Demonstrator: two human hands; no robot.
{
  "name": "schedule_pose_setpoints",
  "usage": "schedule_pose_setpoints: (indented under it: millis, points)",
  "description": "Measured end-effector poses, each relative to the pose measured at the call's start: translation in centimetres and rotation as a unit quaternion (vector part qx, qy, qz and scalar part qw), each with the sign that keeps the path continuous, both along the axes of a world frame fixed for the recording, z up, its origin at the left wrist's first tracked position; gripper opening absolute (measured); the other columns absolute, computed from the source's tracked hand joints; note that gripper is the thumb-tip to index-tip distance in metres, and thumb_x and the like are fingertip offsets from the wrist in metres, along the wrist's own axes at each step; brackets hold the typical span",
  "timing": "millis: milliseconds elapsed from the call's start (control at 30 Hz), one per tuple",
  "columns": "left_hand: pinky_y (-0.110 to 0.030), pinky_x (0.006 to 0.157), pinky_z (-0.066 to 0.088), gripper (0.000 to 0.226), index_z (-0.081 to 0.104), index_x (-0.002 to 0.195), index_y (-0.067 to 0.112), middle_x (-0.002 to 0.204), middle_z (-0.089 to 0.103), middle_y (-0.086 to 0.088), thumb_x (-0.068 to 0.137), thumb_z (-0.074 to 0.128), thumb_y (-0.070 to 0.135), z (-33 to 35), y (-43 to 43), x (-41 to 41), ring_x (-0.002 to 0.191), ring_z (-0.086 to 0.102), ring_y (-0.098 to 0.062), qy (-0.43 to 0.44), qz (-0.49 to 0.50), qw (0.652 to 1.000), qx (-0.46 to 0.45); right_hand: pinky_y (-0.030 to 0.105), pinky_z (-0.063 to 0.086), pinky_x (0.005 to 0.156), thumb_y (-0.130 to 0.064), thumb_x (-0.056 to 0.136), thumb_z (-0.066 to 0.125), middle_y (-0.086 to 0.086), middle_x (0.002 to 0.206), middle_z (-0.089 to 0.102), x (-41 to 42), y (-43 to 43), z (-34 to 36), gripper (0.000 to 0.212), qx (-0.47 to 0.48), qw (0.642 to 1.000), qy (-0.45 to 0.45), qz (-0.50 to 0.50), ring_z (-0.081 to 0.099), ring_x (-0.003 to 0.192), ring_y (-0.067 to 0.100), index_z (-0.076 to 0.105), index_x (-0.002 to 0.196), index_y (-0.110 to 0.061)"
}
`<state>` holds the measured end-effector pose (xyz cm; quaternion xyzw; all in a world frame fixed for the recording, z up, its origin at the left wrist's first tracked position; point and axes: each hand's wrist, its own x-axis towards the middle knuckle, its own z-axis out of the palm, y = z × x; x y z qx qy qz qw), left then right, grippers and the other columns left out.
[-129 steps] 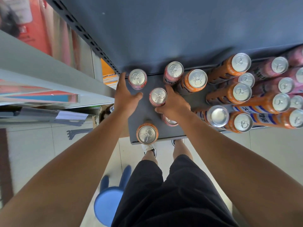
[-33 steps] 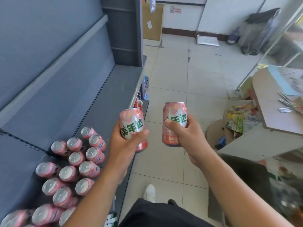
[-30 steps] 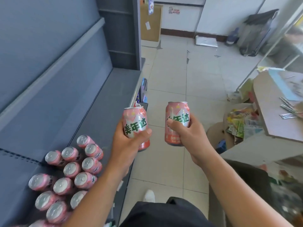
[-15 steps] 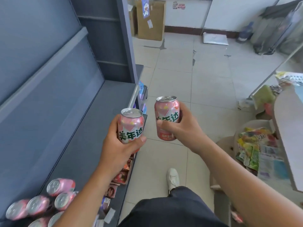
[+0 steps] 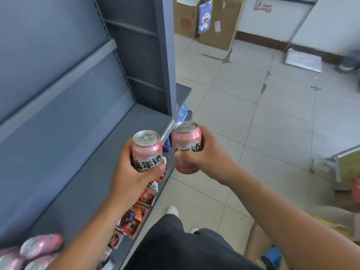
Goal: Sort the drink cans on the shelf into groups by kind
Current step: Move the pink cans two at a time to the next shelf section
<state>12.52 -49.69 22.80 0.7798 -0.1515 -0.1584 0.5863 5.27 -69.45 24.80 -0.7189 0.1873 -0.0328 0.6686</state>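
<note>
The left thumb (image 5: 155,169) lies across the lettered front of a pink can (image 5: 147,149) and the rest of that hand's fingers are wrapped round its far side, so the left hand (image 5: 132,178) grips the can firmly and upright, silver top showing, above the front edge of the grey shelf (image 5: 83,172). The right thumb (image 5: 180,155) presses across the label of a second pink can (image 5: 187,139), with the right hand (image 5: 208,156) curled behind it in a full grasp. This can is also upright and sits just out past the shelf's front edge, over the aisle. The two cans are close side by side but apart, neither one resting on the shelf. Both forearms run back toward the camera, down past the person's black shorts (image 5: 185,248). At the near end of the shelf, low in the left corner, lies a cluster of pink cans (image 5: 39,246) on its board — blurred, their number unclear. Under the shelf's front lip a lower tier holds colourful packets (image 5: 136,213). Beyond the shelf's far end, past its upright post (image 5: 165,55), cardboard boxes (image 5: 218,26) stand on the tiled floor (image 5: 253,114) against the wall.
</note>
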Motion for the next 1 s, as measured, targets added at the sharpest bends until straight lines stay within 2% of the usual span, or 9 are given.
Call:
schedule_pose_setpoints:
  millis: [67,133,200,433,633,767,900,1000]
  points:
    - [-0.034,0.083,0.058,0.073,0.052,0.126,0.038,0.111,0.068,0.015,0.064,0.09,0.034,-1.0,-1.3,2.5,0.101,0.068,-0.007,-0.003,0.01,1.0,0.007,0.014,0.053,0.072,-0.014,0.079,0.082,-0.007,0.103,0.068,2.9,-1.3,-0.6,0.057,-0.004,1.0,0.003,0.014,0.067,0.092,0.003,0.052,0.125,-0.023]
    - [-0.043,0.088,0.058,0.078,0.05,0.13,0.037,0.116,0.067,0.013,0.066,0.093,0.028,-2.2,-2.4,5.3,0.106,0.067,-0.01,0.002,0.025,1.0,0.006,0.017,0.054,0.074,-0.011,0.079,0.082,-0.002,0.103,0.069,6.0,-2.4,-1.4,0.053,-0.002,1.0,0.006,0.023,0.068,0.091,0.008,0.054,0.122,-0.023]
    - [-0.04,0.089,0.058,0.08,0.047,0.131,0.038,0.116,0.066,0.017,0.066,0.094,0.026,-2.9,-3.4,8.1,0.106,0.067,-0.007,0.013,0.039,0.999,-0.001,0.018,0.054,0.073,-0.007,0.079,0.08,0.0,0.1,0.07,9.3,-3.3,-2.1,0.049,0.003,1.0,0.007,0.028,0.069,0.089,0.01,0.057,0.119,-0.022]
    - [-0.037,0.09,0.057,0.078,0.046,0.125,0.041,0.11,0.064,0.023,0.066,0.09,0.014,-4.7,-5.9,17.7,0.103,0.066,-0.006,0.036,0.051,0.998,0.004,0.012,0.052,0.07,-0.013,0.078,0.082,-0.013,0.098,0.066,20.2,-6.3,-3.6,0.055,-0.031,0.996,0.033,0.079,0.065,0.096,0.003,0.052,0.118,-0.034]
    - [-0.015,0.08,0.052,0.08,0.041,0.109,0.062,0.108,0.06,0.028,0.067,0.09,0.013,-6.1,-6.2,24.0,0.104,0.064,-0.006,0.014,0.092,0.995,0.026,0.013,0.052,0.075,-0.02,0.076,0.085,-0.02,0.103,0.061,28.8,-8.1,-5.9,0.063,-0.077,0.981,0.047,0.172,0.06,0.104,0.002,0.047,0.125,-0.034]
    - [-0.013,0.079,0.049,0.081,0.043,0.106,0.063,0.106,0.062,0.022,0.065,0.089,0.01,-8.0,-7.1,27.1,0.102,0.064,-0.009,0.009,0.14,0.989,0.043,0.005,0.048,0.075,-0.024,0.073,0.088,-0.021,0.114,0.054,34.4,-8.9,-8.5,0.078,-0.113,0.959,0.071,0.25,0.054,0.108,-0.002,0.038,0.133,-0.034]
    - [-0.015,0.078,0.048,0.075,0.048,0.106,0.055,0.103,0.063,0.02,0.065,0.089,0.009,-9.8,-8.6,29.3,0.097,0.064,-0.01,0.025,0.195,0.979,0.05,0.015,0.053,0.072,-0.009,0.069,0.088,-0.01,0.114,0.057,39.3,-9.7,-11.5,0.08,-0.062,0.949,0.087,0.296,0.061,0.1,0.004,0.042,0.129,-0.033]
    - [-0.016,0.077,0.049,0.065,0.052,0.109,0.036,0.1,0.065,0.016,0.065,0.088,0.006,-11.5,-9.8,30.6,0.093,0.065,-0.009,0.031,0.225,0.973,0.048,0.033,0.06,0.082,-0.015,0.063,0.09,0.0,0.12,0.058,42.0,-10.0,-13.9,0.079,-0.058,0.944,0.088,0.312,0.063,0.106,0.012,0.049,0.126,-0.038]
